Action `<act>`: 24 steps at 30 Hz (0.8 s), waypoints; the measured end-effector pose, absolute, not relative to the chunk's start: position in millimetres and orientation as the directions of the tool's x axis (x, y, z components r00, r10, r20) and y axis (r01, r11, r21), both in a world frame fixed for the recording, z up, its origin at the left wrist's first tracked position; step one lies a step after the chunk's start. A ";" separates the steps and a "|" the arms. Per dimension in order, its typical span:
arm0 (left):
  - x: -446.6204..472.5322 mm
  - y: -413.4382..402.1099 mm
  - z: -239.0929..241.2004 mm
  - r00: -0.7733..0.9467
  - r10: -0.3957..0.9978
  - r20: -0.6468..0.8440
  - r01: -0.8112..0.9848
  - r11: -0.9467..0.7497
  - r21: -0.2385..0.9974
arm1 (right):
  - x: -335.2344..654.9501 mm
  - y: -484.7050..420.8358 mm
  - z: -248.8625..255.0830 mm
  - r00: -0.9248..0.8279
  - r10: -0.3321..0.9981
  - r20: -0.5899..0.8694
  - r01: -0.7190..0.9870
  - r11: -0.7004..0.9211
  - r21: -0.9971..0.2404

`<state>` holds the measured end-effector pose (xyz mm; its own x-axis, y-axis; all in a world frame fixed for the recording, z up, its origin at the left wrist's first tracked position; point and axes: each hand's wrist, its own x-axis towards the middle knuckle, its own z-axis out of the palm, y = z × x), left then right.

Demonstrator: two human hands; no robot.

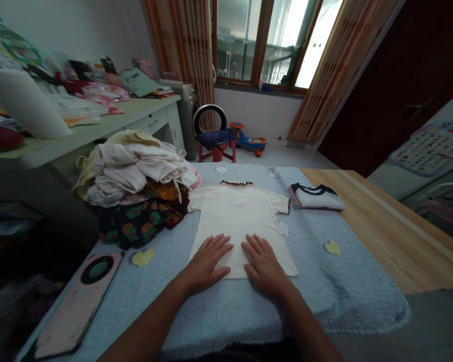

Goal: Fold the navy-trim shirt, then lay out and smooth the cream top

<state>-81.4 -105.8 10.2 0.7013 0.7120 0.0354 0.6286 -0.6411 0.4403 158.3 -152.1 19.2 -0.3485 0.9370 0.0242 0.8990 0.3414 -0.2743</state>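
A cream short-sleeved shirt (238, 211) with a dark scalloped collar lies spread flat on a light blue quilted cloth (317, 281). My left hand (207, 260) rests palm down on the shirt's lower hem, fingers stretched out and flat. Beside it, my right hand (263, 262) lies the same way on the hem, fingers apart. Neither hand holds anything.
A heap of unfolded clothes (136, 186) sits at the left of the cloth. A folded white garment with dark trim (317, 197) lies at the right. A phone (79, 301) rests at the near left. Bare wooden tabletop (400, 236) extends right; a cluttered desk (98, 125) stands left.
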 end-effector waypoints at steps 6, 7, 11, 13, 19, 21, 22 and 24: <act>-41.9 -121.8 9.5 0.545 0.830 0.116 0.775 -0.552 0.307 | 158.1 -150.2 16.6 -0.347 0.938 0.008 0.905 0.337 -0.258; -37.1 -123.7 8.9 0.547 0.825 0.142 0.774 -0.563 0.290 | 157.5 -149.9 16.4 -0.345 0.939 0.002 0.909 0.335 -0.249; -32.2 -125.0 4.8 0.602 0.776 0.188 0.734 -0.631 0.250 | 155.4 -149.9 16.1 -0.340 0.941 0.003 0.912 0.330 -0.245; -35.9 -123.1 3.0 0.620 0.766 0.169 0.727 -0.642 0.245 | 154.9 -150.4 16.2 -0.338 0.941 0.012 0.909 0.330 -0.253; -47.9 -119.4 2.3 0.658 0.742 0.129 0.707 -0.668 0.230 | 155.5 -151.4 15.9 -0.343 0.939 0.013 0.907 0.334 -0.257; -50.5 -119.1 2.8 0.671 0.733 0.111 0.701 -0.676 0.226 | 156.3 -151.3 15.4 -0.345 0.938 0.018 0.905 0.338 -0.260; -51.5 -119.0 3.0 0.676 0.730 0.105 0.699 -0.679 0.223 | 156.9 -151.3 15.2 -0.344 0.939 0.020 0.905 0.337 -0.259; -53.4 -118.5 3.7 0.684 0.722 0.099 0.693 -0.687 0.219 | 158.2 -151.3 15.1 -0.334 0.943 0.014 0.912 0.326 -0.249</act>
